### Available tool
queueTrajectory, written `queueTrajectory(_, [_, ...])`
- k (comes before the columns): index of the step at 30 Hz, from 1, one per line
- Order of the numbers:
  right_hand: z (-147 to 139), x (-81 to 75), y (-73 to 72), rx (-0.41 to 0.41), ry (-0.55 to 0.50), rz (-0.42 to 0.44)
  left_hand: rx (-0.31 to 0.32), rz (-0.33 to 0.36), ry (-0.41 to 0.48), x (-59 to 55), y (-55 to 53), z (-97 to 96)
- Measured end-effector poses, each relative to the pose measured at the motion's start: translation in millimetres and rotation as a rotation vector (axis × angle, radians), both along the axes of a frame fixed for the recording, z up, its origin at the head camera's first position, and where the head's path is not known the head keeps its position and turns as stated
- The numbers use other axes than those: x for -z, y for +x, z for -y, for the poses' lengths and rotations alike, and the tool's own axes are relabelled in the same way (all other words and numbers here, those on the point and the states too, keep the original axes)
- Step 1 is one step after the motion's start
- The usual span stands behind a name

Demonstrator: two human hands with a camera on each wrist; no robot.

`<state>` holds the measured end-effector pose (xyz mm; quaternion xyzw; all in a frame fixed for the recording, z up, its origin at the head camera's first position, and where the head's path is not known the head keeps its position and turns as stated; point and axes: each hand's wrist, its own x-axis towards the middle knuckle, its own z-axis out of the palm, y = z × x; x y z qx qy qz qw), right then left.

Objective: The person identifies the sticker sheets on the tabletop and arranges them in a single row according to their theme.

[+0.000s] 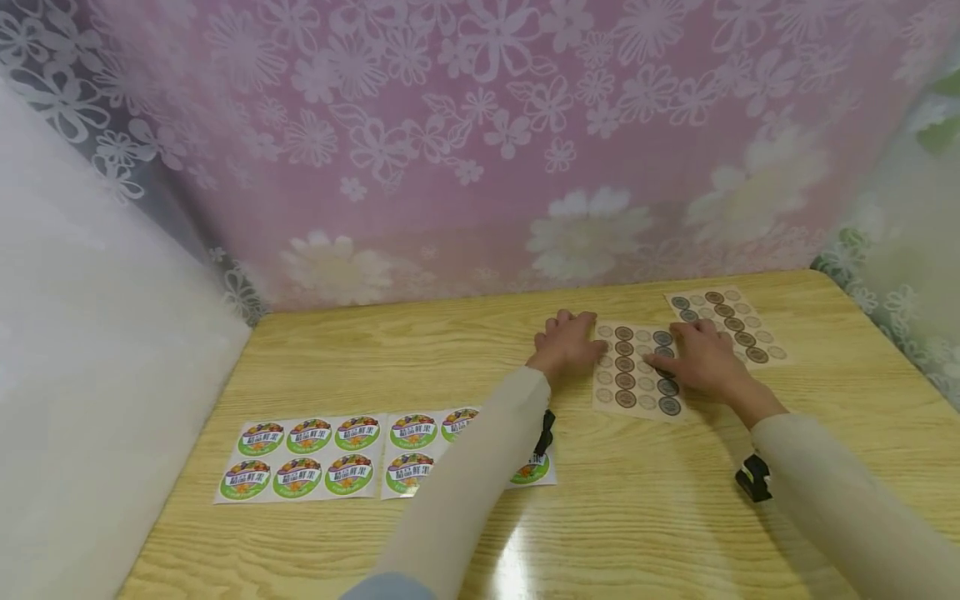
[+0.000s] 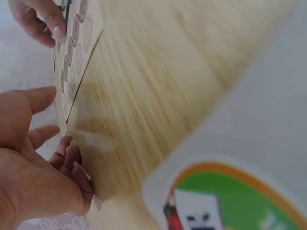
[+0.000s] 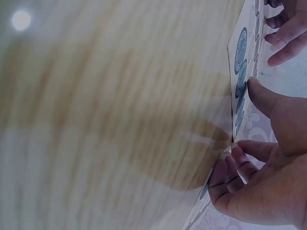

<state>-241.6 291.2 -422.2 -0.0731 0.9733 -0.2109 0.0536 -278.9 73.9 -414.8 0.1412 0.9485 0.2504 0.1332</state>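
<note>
A beige sheet (image 1: 625,379) of round brown and grey stickers lies flat on the table. My right hand (image 1: 705,358) rests at its right side, the thumb (image 3: 261,93) touching the top of the sheet and the forefinger by its edge. At the left edge is my left hand (image 1: 567,343), with thumb and forefinger spread apart; in the left wrist view its other fingers (image 2: 72,155) bend down to the tabletop. A second beige sticker sheet (image 1: 756,337) lies behind the right hand, partly covered by it.
White sheets (image 1: 381,458) of round green fruit stickers lie at the front left, the right one partly hidden under my left sleeve. The wooden table (image 1: 637,500) meets a pink flowered curtain (image 1: 480,167) at the back. Each wrist wears a black strap.
</note>
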Motion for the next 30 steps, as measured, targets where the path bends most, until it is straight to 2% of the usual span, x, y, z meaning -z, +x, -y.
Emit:
queueTrajectory(4, [1,-2.5,-1.3,0.008,-0.021,-0.002,-0.065,-0.004,-0.034,-2.4,-1.7,-5.3])
queueTrajectory(11, [4,-4.9,-3.9,0.006,-0.036,0.038,-0.109,-0.022,-0.088,-2.2,-2.3,-10.8])
queueTrajectory(18, [2,-3.1,-4.2,0.017,-0.008,0.042,-0.122,-0.046,-0.091,1.4,0.5,-16.5])
queueTrajectory(25, [5,-7.4,-5.7,0.02,0.003,0.072,-0.148,-0.059,-0.144,2.1,0.0,-22.7])
queueTrajectory(30, [7,-11.4,-8.7,0.018,0.044,0.09,-0.136,-0.077,-0.157,1.4,-0.6,-24.1])
